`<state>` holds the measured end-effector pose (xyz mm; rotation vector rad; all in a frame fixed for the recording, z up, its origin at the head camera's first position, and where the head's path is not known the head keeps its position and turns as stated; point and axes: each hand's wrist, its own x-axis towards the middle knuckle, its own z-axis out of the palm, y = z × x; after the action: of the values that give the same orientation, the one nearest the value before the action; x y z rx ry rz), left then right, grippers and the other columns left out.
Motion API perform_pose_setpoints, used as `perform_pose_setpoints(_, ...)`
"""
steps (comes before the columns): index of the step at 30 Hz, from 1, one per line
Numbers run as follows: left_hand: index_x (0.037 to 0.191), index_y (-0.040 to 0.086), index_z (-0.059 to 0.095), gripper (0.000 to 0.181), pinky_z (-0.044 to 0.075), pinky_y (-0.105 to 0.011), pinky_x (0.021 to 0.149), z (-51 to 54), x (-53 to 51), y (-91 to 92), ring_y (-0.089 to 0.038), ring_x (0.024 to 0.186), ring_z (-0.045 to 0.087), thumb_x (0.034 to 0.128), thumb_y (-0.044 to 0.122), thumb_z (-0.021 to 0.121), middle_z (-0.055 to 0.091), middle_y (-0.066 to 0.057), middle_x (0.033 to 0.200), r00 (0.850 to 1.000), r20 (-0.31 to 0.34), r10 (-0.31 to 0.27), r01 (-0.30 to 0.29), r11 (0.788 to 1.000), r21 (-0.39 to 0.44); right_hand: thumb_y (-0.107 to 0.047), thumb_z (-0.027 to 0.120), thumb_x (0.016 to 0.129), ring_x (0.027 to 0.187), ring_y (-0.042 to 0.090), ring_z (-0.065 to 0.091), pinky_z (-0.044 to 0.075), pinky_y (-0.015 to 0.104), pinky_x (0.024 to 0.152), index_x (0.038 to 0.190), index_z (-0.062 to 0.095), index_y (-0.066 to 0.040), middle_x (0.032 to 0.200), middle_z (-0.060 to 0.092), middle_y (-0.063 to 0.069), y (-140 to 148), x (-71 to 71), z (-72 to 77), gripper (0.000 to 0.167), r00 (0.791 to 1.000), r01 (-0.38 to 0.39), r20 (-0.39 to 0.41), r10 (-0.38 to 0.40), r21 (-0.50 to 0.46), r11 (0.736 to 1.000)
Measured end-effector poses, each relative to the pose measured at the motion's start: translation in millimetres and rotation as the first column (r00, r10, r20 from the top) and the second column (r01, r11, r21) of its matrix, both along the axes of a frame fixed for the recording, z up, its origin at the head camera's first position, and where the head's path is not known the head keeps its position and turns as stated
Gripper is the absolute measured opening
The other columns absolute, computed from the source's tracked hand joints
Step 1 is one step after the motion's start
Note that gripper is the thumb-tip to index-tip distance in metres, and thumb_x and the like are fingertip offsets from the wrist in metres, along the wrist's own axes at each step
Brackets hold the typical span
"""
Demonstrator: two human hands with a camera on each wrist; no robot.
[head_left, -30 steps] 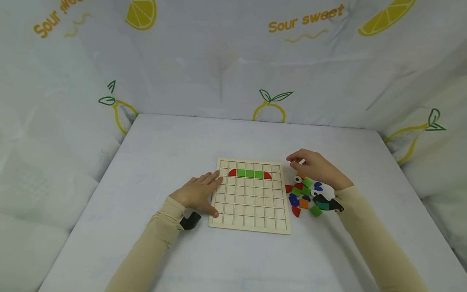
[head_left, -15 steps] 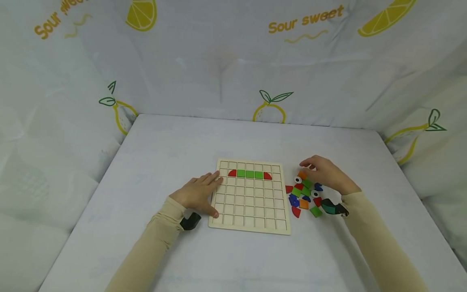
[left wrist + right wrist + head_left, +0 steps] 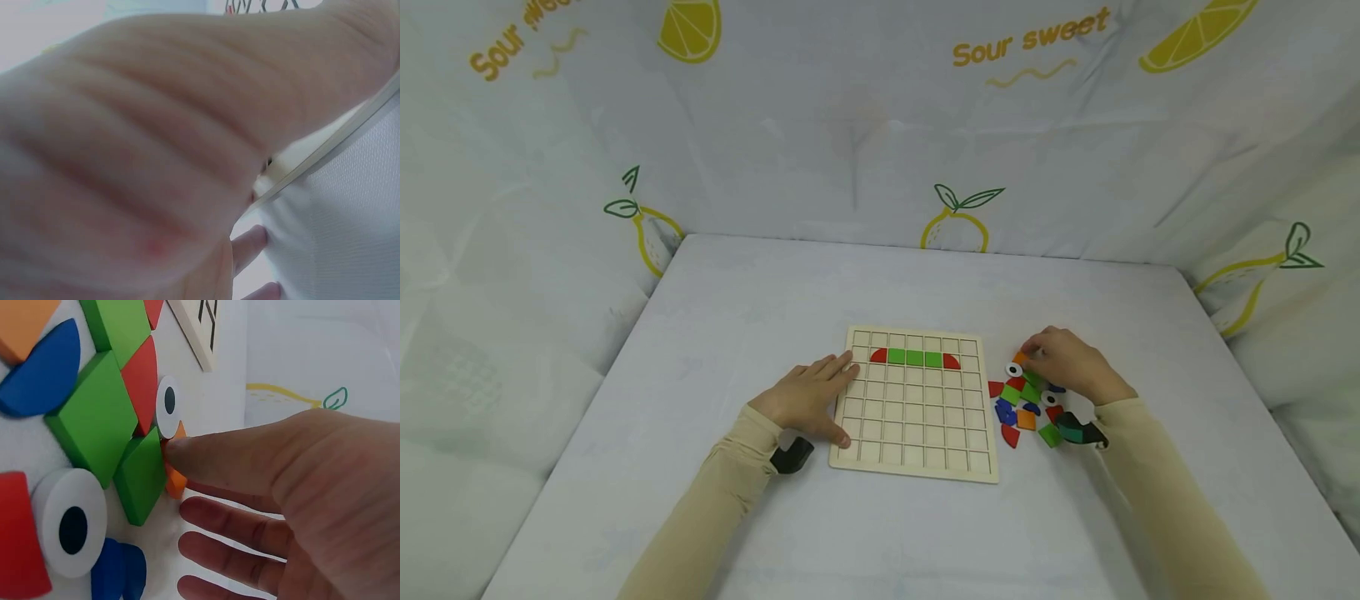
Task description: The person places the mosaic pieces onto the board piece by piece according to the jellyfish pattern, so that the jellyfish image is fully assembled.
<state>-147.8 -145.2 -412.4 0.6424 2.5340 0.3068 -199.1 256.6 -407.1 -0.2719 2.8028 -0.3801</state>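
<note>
A pale wooden grid board (image 3: pixel 913 425) lies on the table. A row across its upper part holds three green squares (image 3: pixel 914 358) between two red quarter-circles (image 3: pixel 952 362). My left hand (image 3: pixel 805 396) rests at the board's left edge, fingers spread; its wrist view is mostly filled by blurred skin. At the far end of the pile right of the board, my right hand (image 3: pixel 1067 362) pinches an orange piece (image 3: pixel 175 478) between thumb and forefinger, the other fingers loosely extended. Beside that piece lie a white eye disc (image 3: pixel 167 406) and a green block (image 3: pixel 140 478).
The loose pile also has red pieces, blue pieces (image 3: pixel 1005 412), another orange square (image 3: pixel 1026 419), a green square (image 3: pixel 1050 435) and a second eye disc (image 3: pixel 70 522). A white cloth with lemon prints (image 3: pixel 955 229) hangs behind the table.
My right hand has moved right from near the board's upper right corner, then down to the orange piece in the pile, its thumb and forefinger closing on it. My left hand has stayed put.
</note>
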Motion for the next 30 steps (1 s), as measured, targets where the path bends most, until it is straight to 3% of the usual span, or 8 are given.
perform_pose_setpoints(11,0.164,0.017,0.019,0.112,0.016,-0.055,0.129,1.8,1.1,0.7,-0.029,0.16,0.009,0.0783,0.049,0.084,0.004,-0.002,0.173,1.0,0.004,-0.003,0.003,1.0,0.01,-0.021,0.066,0.097,0.082,0.024,0.059,0.057,0.037,0.071,0.111,0.066,0.001,0.106,0.068,0.018,-5.0,-3.3,7.0,0.026,0.999,0.033,0.02,-0.031,-0.084,0.996)
perform_pose_setpoints(17,0.164,0.018,0.019,0.113,0.015,-0.054,0.129,1.4,0.8,1.3,-0.029,0.16,0.009,0.078,0.05,0.084,0.004,-0.002,0.173,1.0,0.005,0.005,-0.005,1.0,0.007,-0.027,0.066,0.098,0.087,0.024,0.059,0.054,0.035,0.074,0.107,0.066,-0.006,0.102,0.068,0.012,-14.5,-5.9,20.6,0.023,0.999,0.02,-0.033,-0.026,-0.164,0.986)
perform_pose_setpoints(24,0.164,0.017,0.019,0.112,0.015,-0.055,0.129,0.8,1.0,0.7,-0.029,0.16,0.009,0.078,0.049,0.084,0.004,-0.002,0.173,1.0,0.004,0.012,-0.012,1.0,0.001,-0.026,0.064,0.1,0.09,0.024,0.056,0.049,0.032,0.075,0.105,0.066,-0.009,0.098,0.067,0.008,-34.0,-6.4,35.1,0.018,0.994,-0.049,-0.112,0.017,-0.283,0.958)
perform_pose_setpoints(30,0.164,0.017,0.018,0.113,0.015,-0.055,0.129,1.3,0.9,0.9,-0.029,0.16,0.008,0.0783,0.05,0.084,0.003,-0.002,0.173,1.0,0.003,0.006,-0.006,1.0,0.002,-0.026,0.065,0.099,0.088,0.022,0.056,0.048,0.03,0.073,0.105,0.067,-0.01,0.095,0.066,0.007,-47.2,-7.9,36.0,0.017,0.995,-0.068,-0.092,0.037,-0.361,0.93)
